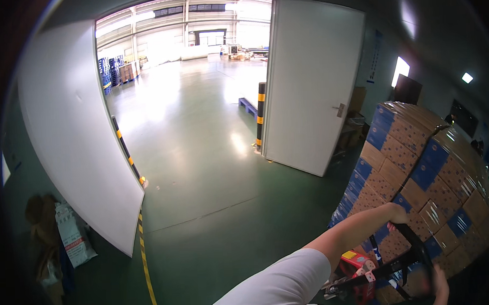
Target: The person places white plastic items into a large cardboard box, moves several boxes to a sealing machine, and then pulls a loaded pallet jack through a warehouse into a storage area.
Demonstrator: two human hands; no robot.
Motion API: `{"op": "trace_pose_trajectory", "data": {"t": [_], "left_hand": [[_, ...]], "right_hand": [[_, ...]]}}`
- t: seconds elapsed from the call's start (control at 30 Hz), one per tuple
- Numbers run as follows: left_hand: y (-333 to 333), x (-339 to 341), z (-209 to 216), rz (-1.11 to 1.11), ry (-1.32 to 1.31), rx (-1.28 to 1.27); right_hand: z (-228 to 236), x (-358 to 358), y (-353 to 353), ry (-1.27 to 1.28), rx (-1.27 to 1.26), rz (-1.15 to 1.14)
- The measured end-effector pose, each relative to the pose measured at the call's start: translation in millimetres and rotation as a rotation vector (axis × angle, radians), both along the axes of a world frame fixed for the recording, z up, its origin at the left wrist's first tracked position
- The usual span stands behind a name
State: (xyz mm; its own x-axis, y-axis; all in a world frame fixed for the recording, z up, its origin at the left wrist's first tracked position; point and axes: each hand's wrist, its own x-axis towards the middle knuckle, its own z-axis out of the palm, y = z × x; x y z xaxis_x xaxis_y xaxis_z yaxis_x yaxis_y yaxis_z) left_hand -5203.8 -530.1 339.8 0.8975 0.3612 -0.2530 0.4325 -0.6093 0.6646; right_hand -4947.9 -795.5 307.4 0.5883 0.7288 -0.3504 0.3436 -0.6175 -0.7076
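Observation:
My left arm, in a white sleeve, stretches to the right, and my left hand [397,215] is wrapped round the upper end of a black looped pallet jack handle [419,248]. Lower down, my right hand [440,285] is closed on the near side of the same loop, slightly blurred and partly hidden. The pallet jack's red body [354,261] shows beside my left forearm. Close behind it stands a tall stack of brown and blue cartons [400,162] wrapped in clear film. The jack's forks are out of sight.
A wide doorway opens ahead between a left white door [71,116] and a right white door [312,84]. Black-and-yellow posts [261,116] flank it. Beyond lie a blue pallet [248,106] and stacked blue pallets [110,71]. A white sack [73,236] leans at the left.

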Motion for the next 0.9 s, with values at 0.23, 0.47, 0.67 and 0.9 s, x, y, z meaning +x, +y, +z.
{"op": "trace_pose_trajectory", "data": {"t": [0.23, 0.47, 0.67, 0.9], "left_hand": [[-78, -126, -20, -0.006, 0.080, 0.244], [-125, -222, -58, -0.036, 0.063, 0.276], [-137, -271, -99, -0.086, 0.131, 0.480], [-173, -318, -125, -0.009, 0.171, 0.543]], "right_hand": [[5, -189, -83, -0.232, 0.140, -0.003], [-38, -287, -126, -0.543, -0.003, 0.072], [-86, -334, -143, -0.727, -0.021, 0.065], [-94, -392, -174, -0.699, -0.086, 0.037]]}}
